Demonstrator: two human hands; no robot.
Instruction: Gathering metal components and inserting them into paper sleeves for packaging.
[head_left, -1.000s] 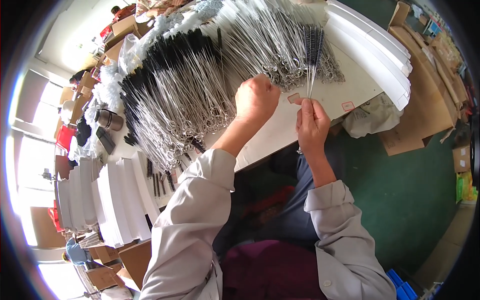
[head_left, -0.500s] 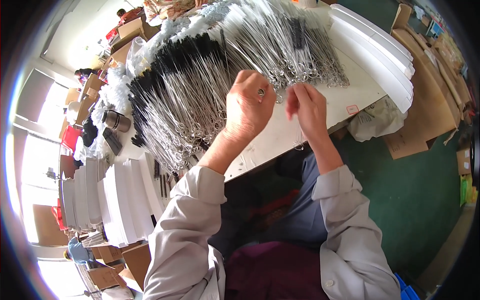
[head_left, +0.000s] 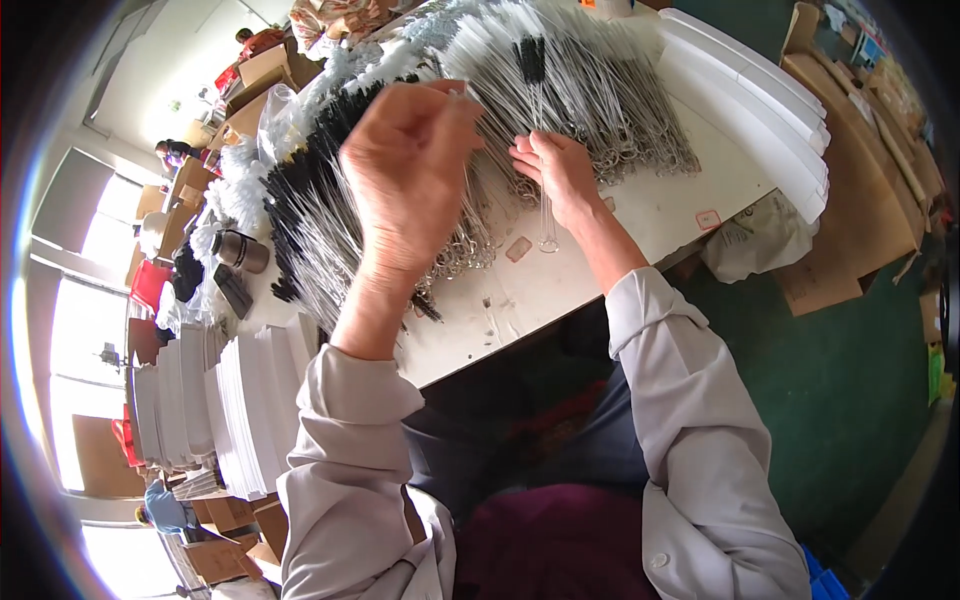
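**Operator:** Head view puts my left hand [head_left: 405, 175] raised above the white counter [head_left: 650, 215], fingers curled shut, pinching what looks like a thin wire-handled brush [head_left: 468, 95] near its tip; the fingers hide most of it, so I judge that loosely. My right hand [head_left: 555, 170] lies flat on the spread of silvery twisted-wire brushes with loop ends [head_left: 600, 110], fingers open and pressing down, gripping nothing that I can make out.

**Second:** Where does it go wrong from here?

**Operator:** I think the wires tangle. The loops lie crossed over one another, so lifting one may drag its neighbours off the heap. The black-bristled wire brushes [head_left: 310, 210] hang over the near counter edge to my left, and a nudge from my forearm could send some to the green floor [head_left: 850, 400]. One clear thin tube [head_left: 547, 225] lies loose just below my right hand and could roll.

**Second:** Packages and labels?

**Operator:** Two small pinkish rectangular tags [head_left: 518, 249] lie on the bare counter, one near the tube, another with a red border [head_left: 708, 219] farther right. Stacks of white flat cartons [head_left: 215, 400] stand on edge at my left, long white trays [head_left: 760, 110] are piled at the right, and beyond those sits flattened brown cardboard [head_left: 860, 180]. A crumpled whitish plastic bag [head_left: 760, 245] hangs off the counter's right corner. Brown boxes [head_left: 262, 70] sit at the far end.
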